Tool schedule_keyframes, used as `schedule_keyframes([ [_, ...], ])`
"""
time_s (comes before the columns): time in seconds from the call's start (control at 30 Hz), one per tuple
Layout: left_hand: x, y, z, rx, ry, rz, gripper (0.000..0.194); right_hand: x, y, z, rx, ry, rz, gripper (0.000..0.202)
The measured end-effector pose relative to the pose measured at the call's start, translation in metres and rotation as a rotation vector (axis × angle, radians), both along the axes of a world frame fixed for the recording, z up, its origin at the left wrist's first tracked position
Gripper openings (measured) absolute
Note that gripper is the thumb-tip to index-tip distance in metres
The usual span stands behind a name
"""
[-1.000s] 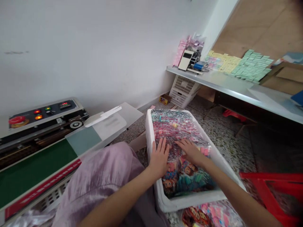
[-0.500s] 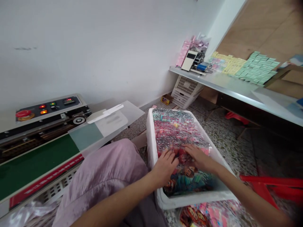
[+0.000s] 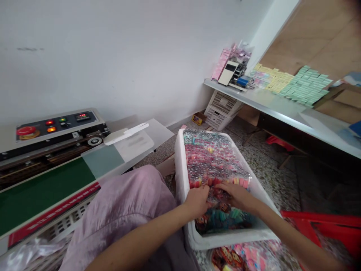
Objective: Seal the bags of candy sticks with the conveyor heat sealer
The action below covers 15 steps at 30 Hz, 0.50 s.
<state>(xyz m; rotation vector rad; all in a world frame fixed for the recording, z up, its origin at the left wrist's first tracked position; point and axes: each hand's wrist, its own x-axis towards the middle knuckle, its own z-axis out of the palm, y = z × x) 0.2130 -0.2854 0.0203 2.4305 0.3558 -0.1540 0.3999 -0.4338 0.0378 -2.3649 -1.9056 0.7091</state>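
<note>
In front of me a white foam box (image 3: 181, 169) holds rows of shiny clear plastic packets (image 3: 210, 160) with pink, red and teal contents. Inside its near half, my left hand (image 3: 198, 202) is closed, its fingers curled down at the front edge of the packed rows. Opposite it, my right hand (image 3: 236, 195) is closed too, fingers bent inward over the same place. Between the hands lies a dark red packet (image 3: 217, 194), which both appear to grip; the fingertips are partly hidden. Teal packets (image 3: 228, 218) with printed brown-haired figures lie lower, below the hands.
More packets (image 3: 248, 258) lie beneath the box's near end. A red stool-like frame (image 3: 318, 216) stands at right. To the left is a machine with a control panel (image 3: 56, 126) and green belt (image 3: 45, 192). A long table (image 3: 293, 113) carries stacked small boxes and a device.
My fingers have gone from lying spread over the packets to curling down at the row's front edge. Both hands have shifted slightly toward me. The view has turned a little.
</note>
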Motion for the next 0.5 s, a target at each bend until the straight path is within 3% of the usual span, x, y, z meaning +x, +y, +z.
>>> schedule_keyframes([
  [0.17, 0.001, 0.003, 0.0, 0.004, 0.008, -0.016, 0.032, -0.004, 0.007, 0.009, -0.005, 0.014, -0.009, 0.041],
  [0.5, -0.002, 0.013, 0.011, -0.024, -0.079, -0.011, 0.026, 0.001, 0.014, 0.053, 0.04, -0.003, -0.028, 0.042],
])
